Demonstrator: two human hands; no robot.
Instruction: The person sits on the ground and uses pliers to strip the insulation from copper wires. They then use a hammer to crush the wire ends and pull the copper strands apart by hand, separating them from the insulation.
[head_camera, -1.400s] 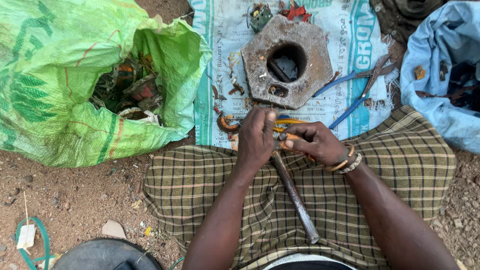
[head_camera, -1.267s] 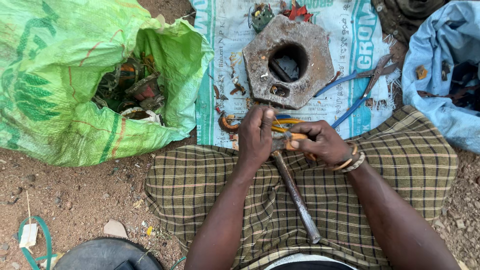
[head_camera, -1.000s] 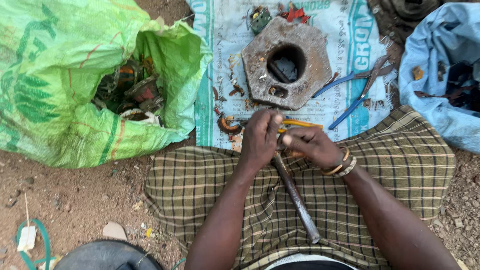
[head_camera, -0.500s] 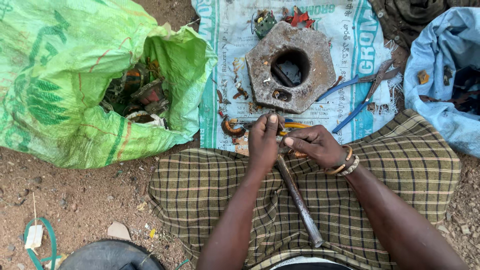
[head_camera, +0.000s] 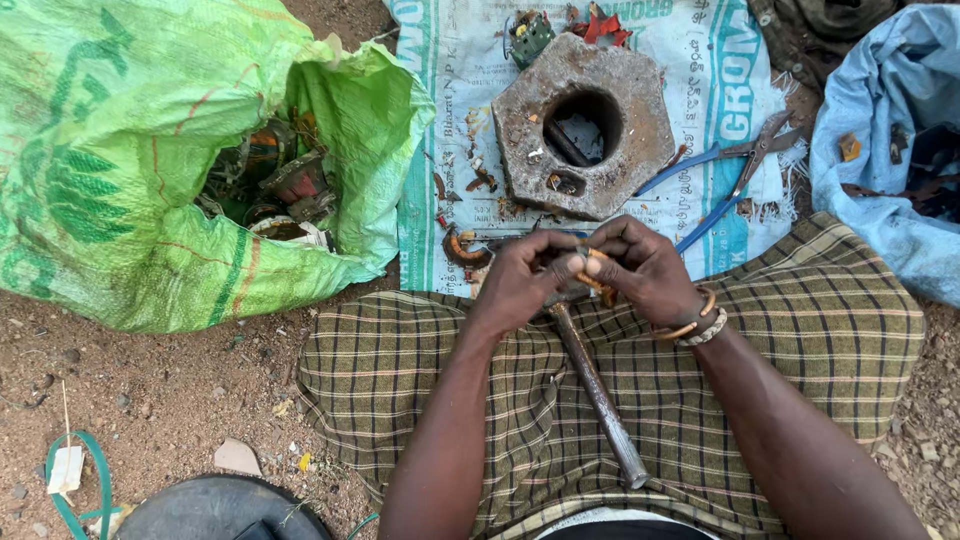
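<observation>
1. Copper-coloured bits of a small wound part (head_camera: 596, 280) sit pinched between both hands, just above the near edge of the printed white woven sack mat (head_camera: 700, 90) and over the checked green-brown cloth (head_camera: 420, 370) on the lap.
2. Compared with half a second ago, the hands are a touch closer together and the fingers more tightly bunched; the metal bar has not shifted.
3. The left hand (head_camera: 520, 282) is curled almost shut, thumb and fingertips gripping the left side of the small part.
4. The right hand (head_camera: 648, 268), with bangles at the wrist, is likewise nearly closed, its fingertips pinching the part's right side; the two hands touch at the fingertips.
5. A long grey metal bar (head_camera: 597, 395) lies on the cloth under the hands, its long axis running from far-left at the hands to near-right toward the body; whether its far end is a hammer head I cannot tell.
6. Just beyond the hands on the mat stands a rusty grey hexagonal metal block with a round hole (head_camera: 585, 125).
7. Blue-handled pliers (head_camera: 735, 170) lie right of the block, handles pointing near-left.
8. Far left, an open green woven sack (head_camera: 130, 170) holds scrap parts; a pale blue sack (head_camera: 880, 150) sits at far right.
</observation>
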